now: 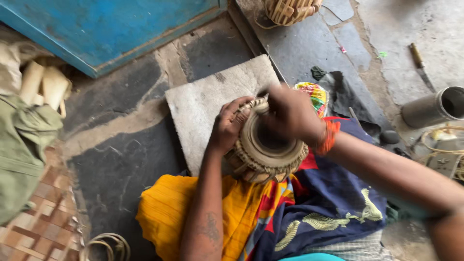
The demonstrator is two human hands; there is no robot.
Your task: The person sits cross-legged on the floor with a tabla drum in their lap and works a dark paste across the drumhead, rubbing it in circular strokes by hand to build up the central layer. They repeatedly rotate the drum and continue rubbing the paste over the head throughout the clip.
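Lacing the drum rim: left hand clamped on its edge, right hand seemingly pinching lacing; next needs firm pull.

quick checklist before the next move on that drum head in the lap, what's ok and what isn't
1. Left hand grips the round woven-laced drum head at its left rim: ok.
2. Right hand on the upper rim lacing: ok.
3. Drum head seated on the yellow and blue patterned cloth over the lap: ok.
4. Whether the right hand holds a tool: cannot tell, fingers hide it.
5. Grey stone slab lies just ahead: ok.
6. Knife within reach: not ok, far right on the floor.
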